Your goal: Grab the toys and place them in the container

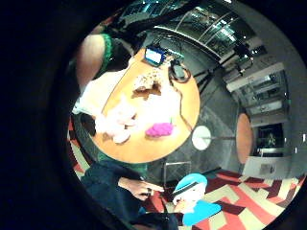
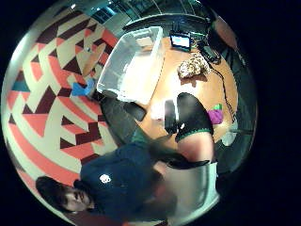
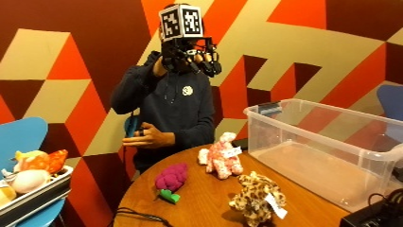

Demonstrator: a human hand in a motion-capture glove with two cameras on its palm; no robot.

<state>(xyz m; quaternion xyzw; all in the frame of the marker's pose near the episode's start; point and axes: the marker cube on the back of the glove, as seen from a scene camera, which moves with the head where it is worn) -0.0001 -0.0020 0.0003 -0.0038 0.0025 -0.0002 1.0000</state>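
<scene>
A person is sitting at a round wooden table (image 3: 207, 198) w/ the gloved right hand (image 3: 189, 56) raised up at head height, well above the toys and holding nothing; its fingers are hanging loosely curled, relaxed. The bare left hand (image 3: 148, 137) is gripping a small blue object (image 3: 131, 126) near the chest.

Three toys are waiting on the tabletop: a pink-and-white spotted plush (image 3: 220, 158) standing nearest the person, a purple grape-like plush (image 3: 171, 178) w/ a green leaf beside it, and a leopard-print plush (image 3: 258, 198) toward the near edge. The clear plastic container (image 3: 327, 156) is standing open on the table just beside the pink plush, apparently w/ no toys in it yet.

Judging the step: the pick is not yet begun. A sound approach would be dropping straight down over the pink plush, it being closest to the bin, closing around the body rather than a leg or tag, then lifting clear of the container's rim before letting go inside.

Labels: white tags are showing on the pink and leopard toys, text too small to read. A small white logo is sitting on the person's dark sweatshirt (image 3: 170, 104), not legible.
</scene>
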